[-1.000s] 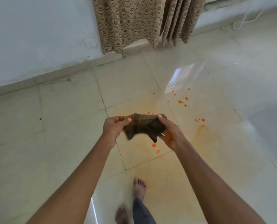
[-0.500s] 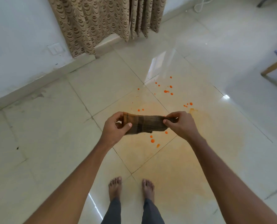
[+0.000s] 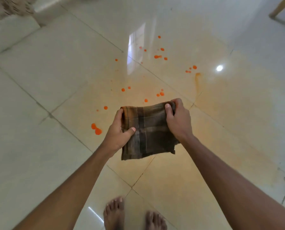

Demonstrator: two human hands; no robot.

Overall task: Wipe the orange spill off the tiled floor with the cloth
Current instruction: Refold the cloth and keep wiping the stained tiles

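Currently cloth [image 3: 148,130] at frame centre, held above floor [image 3: 38,80]; left hand [image 3: 120,133] and right hand [image 3: 177,120] pinch edges. Orange spill [image 3: 96,128] scattered above. Risk: soiled cloth smears residue wider.

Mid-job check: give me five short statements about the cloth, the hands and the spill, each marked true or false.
1. The left hand and the right hand both grip the cloth. True.
2. The cloth lies flat on the floor. False: it hangs from the hands, held up off the tiles.
3. Orange drops dot the tiles ahead and to the left of the cloth. True.
4. The person wears shoes. False: the feet are bare.
5. A faint orange smear tints the tiles around the cloth. True.
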